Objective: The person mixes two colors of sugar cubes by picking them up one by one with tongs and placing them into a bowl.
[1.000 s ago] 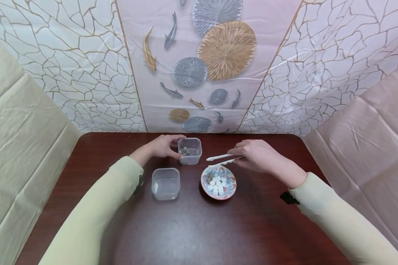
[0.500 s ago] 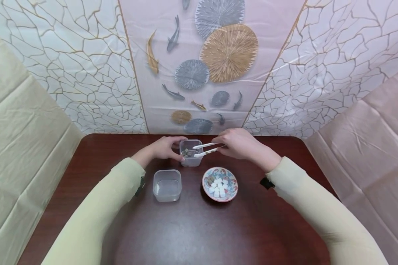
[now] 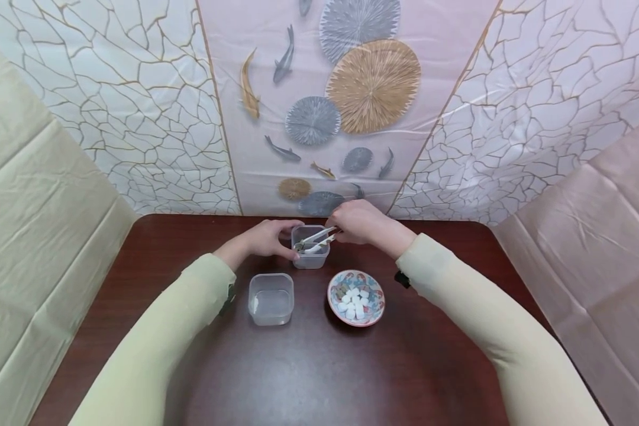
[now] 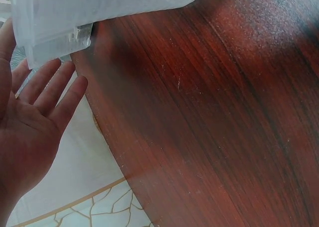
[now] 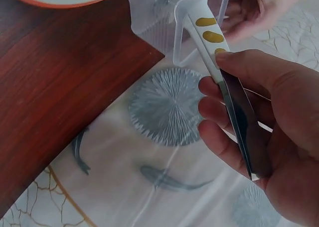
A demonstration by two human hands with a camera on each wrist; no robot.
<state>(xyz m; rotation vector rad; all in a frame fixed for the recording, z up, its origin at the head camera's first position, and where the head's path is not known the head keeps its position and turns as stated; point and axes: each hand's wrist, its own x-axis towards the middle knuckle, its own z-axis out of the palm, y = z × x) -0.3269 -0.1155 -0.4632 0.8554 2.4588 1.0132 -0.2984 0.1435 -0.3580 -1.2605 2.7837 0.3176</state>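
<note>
1. Clear plastic, the far tub [image 3: 310,247] sits at the upper middle of the head view on the dark desk [image 3: 319,367], and the left hand [image 3: 266,238] cups its side, likely to steady it; the wrist view shows the fingers [image 4: 47,87] straight, laid along the wall.
2. Right hand [image 3: 359,222] reaches in from the right, wrist raised, fingers curled round the tongs [image 3: 316,239], whose tips dip into that tub (what they carry, if anything, I cannot tell).
3. Nearer, at frame centre, a second tub [image 3: 270,299] and a patterned dish [image 3: 356,297] of white cubes stand apart.
</note>
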